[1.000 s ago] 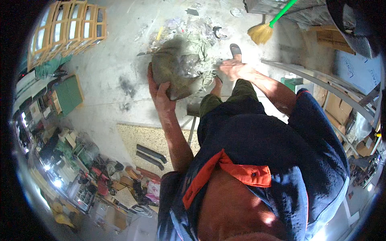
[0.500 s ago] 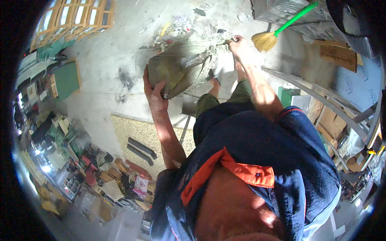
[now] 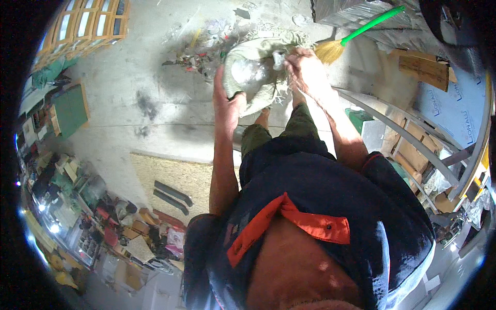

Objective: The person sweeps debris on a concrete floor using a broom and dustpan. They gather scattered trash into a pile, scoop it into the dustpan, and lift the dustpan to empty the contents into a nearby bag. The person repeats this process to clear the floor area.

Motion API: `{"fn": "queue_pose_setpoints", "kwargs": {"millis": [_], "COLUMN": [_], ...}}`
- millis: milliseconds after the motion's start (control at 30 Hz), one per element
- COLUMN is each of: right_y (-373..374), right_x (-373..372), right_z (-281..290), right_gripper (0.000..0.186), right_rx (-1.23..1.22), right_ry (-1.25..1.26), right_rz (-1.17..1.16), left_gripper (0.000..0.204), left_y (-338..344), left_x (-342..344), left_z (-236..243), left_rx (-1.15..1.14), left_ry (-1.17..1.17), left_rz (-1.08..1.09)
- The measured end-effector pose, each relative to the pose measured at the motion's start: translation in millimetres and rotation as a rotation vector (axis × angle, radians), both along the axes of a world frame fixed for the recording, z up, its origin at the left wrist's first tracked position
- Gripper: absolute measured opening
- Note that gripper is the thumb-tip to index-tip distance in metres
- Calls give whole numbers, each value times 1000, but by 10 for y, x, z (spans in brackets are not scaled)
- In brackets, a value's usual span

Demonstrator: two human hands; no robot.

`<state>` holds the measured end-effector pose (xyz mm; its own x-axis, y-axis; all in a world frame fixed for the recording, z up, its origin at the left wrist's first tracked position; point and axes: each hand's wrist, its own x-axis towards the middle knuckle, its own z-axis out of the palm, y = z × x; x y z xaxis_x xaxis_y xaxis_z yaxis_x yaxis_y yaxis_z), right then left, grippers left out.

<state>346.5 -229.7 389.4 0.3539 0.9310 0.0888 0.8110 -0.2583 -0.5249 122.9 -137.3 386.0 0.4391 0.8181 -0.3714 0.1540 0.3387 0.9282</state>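
Note:
A pale greenish, frayed sack [image 3: 247, 105] is held up above the concrete floor, its mouth open toward me, with shiny, pale material [image 3: 247, 71] inside. My left hand [image 3: 226, 101] is wrapped round the sack's left side. My right hand [image 3: 307, 71] is closed on the right side of its rim, fingers bunched. Beyond the sack lies a scattered heap of small litter [image 3: 194, 59], partly hidden by it.
A straw broom [image 3: 329, 50] with a green handle lies at upper right, beside a wrapped stack. Metal rails [image 3: 398, 122] run along the right. Slatted wooden items [image 3: 84, 30] stand upper left; mixed clutter [image 3: 129, 230] fills the lower left around a speckled board [image 3: 165, 174].
The sack has turned from its dark side to show its open mouth. Both hands have shifted with it, the left one moving right and up, the right one now closed on the rim.

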Motion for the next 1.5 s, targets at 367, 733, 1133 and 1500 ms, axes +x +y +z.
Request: {"fn": "queue_pose_setpoints", "kwargs": {"millis": [367,733,1133,1500], "right_y": [248,-323,-937,-1156], "right_x": [-115,1400,5828,5388], "right_z": [-2759,-1296,-3106,-2031], "right_gripper": [25,23,31,27], "right_rx": [-227,-465,-920,-1491], "right_ry": [-43,711,-1237,-343], "right_rz": [221,-153,412,286], "left_gripper": [82,91,92,96], "left_y": [-156,-51,-521,-905], "left_x": [472,674,699,83], "left_z": [239,-521,-1094,-1367], "left_rx": [-88,89,-140,-226], "left_ry": [-379,135,475,375], "left_rz": [-393,-211,263,560]}}
